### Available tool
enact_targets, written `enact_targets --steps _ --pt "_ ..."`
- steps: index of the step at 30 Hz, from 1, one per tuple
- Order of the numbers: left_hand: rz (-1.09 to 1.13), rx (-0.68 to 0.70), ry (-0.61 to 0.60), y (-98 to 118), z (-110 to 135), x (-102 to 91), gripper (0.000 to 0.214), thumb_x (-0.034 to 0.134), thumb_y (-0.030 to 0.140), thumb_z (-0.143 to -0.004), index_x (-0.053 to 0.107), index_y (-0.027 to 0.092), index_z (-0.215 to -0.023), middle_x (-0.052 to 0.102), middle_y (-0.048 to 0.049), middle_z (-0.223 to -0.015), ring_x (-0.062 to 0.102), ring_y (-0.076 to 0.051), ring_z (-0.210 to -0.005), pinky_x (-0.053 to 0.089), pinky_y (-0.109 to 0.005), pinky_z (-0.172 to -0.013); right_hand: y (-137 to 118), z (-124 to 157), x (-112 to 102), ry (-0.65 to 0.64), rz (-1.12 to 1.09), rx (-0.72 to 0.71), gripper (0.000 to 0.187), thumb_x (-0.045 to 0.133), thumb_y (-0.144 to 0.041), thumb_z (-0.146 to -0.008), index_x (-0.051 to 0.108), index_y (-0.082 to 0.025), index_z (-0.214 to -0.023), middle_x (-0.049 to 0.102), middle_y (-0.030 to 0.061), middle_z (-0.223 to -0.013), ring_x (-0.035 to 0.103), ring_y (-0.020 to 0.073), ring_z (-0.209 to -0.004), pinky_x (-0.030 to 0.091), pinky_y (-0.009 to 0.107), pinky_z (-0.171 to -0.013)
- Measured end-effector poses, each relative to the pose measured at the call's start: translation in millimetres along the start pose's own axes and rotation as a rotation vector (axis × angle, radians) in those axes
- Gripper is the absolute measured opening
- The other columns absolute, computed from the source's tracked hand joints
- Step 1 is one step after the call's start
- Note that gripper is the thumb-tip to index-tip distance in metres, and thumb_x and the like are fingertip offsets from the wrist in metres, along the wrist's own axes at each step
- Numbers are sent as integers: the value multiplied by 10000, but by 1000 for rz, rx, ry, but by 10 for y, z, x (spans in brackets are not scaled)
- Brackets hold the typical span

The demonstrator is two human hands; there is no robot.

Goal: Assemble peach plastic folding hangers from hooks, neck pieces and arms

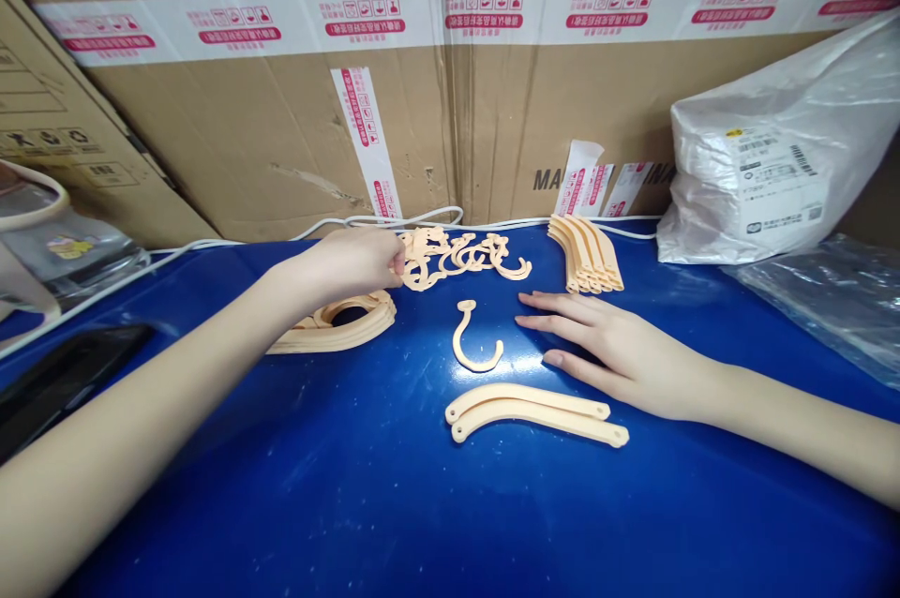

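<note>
My left hand reaches to the left side of a pile of small cream plastic pieces, some of them hooks. Its fingers are pinched together, and what they hold, if anything, is hidden. Below its wrist lie stacked curved cream pieces, partly covered by my forearm. A single cream hook rests alone in the middle of the blue table. Nearer to me, two curved cream arms lie side by side. My right hand is flat on the table, right of the hook, fingers spread and holding nothing.
A stack of curved cream arms stands at the back right. Behind is a large cardboard box with a white cable along its base. A white plastic parcel sits at right, a black phone at left.
</note>
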State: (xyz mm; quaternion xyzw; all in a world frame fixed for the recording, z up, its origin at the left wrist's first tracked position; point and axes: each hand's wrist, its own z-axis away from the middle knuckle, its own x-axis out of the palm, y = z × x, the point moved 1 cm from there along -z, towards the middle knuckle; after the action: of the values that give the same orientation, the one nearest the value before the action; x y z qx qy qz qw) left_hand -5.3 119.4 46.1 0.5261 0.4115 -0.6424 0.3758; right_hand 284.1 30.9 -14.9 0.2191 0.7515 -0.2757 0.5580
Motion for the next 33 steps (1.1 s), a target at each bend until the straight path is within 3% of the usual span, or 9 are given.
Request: enact_targets --steps 9,15,19,23,28,30,33 --pt "50 40 20 51 3 -35 126 561 301 -678 598 216 -763 637 -25 -720 552 -180 -620 317 -275 -537 -6 -8 -7 -21 12 3 420 388 -349 -971 491 -206 -1351 404 96 -1470 420 232 -1318 378 439 -1079" --pt "52 146 221 91 98 -241 180 531 356 -786 611 198 -818 649 -27 -771 555 -170 -661 331 -261 -565 -6 -8 -3 -22 26 3 417 371 -351 -977 489 -206 -1350 400 91 -1473 421 226 -1316 384 432 -1074" --pt "214 148 290 183 150 -324 229 548 376 -811 661 182 -857 675 -22 -764 588 -162 -678 369 -252 -585 -1 -5 9 4 7 -2 419 400 -348 -966 466 -220 -1360 429 85 -1451 427 226 -1310 390 423 -1072" --pt "544 138 148 416 195 -260 210 615 375 -790 674 173 -787 688 -8 -680 607 -146 -601 399 -244 -550 -13 10 -13 118 -15 29 513 467 -355 -942 346 -195 -1413 466 95 -1409 451 202 -1283 416 373 -1050" --pt "887 264 -78 759 286 -16 194 515 332 -880 613 172 -833 713 -7 -712 643 -138 -645 448 -252 -627 -36 38 -70 323 63 -42 335 536 -271 -920 499 -191 -1243 589 81 -1238 547 186 -1144 454 330 -959" --pt "983 286 -115 847 327 64 171 487 328 -897 581 186 -887 703 5 -715 633 -138 -663 443 -252 -637 -35 45 -84 350 85 -85 207 543 -222 -916 569 -199 -1120 636 57 -1118 587 169 -1028 469 314 -876" --pt "996 287 -75 927 388 111 191 428 301 -931 550 195 -830 652 26 -711 583 -124 -670 418 -253 -654 -30 52 -101 360 110 -119 113 551 -180 -911 608 -202 -1005 661 33 -1014 593 153 -913 455 300 -779"
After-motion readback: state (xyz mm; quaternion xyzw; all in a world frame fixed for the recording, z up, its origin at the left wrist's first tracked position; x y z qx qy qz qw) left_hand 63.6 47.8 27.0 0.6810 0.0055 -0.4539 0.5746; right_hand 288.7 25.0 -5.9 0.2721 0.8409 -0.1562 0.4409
